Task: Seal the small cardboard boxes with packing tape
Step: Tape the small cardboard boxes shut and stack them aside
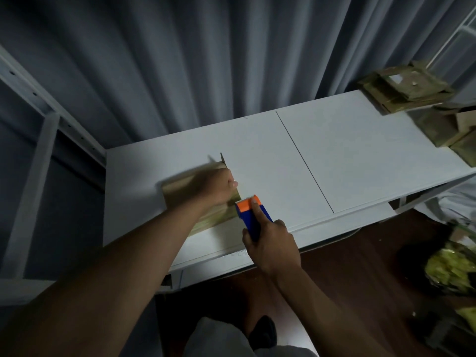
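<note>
A small brown cardboard box (pixel 180 186) lies on the left part of the white table (pixel 347 155), near its front edge, blurred in the picture. The person's left hand (pixel 219 188) rests on top of the box at its right end, fingers curled down over the far right edge so that it holds the box in place. The right hand (pixel 270 243) grips a blue plastic tape dispenser with an orange head (pixel 253 213); its fingers are wrapped round the blue handle and the index finger (pixel 257 211) lies stretched along the top toward the orange head. The orange head sits just beside the box's right end, close under the left hand; whether it touches the cardboard cannot be told. A strip of glossy tape (pixel 213 220) shows along the near face of the box.

At the far right end of the table a stack of flattened brown cardboard boxes (pixel 404 91) lies, with more folded cardboard (pixel 453 130) just beside it at the table's right edge. Grey pleated curtains (pixel 193 60) hang behind the table. A white metal frame (pixel 38 140) stands at the left. The floor (pixel 360 266) below is dark brown wood.
</note>
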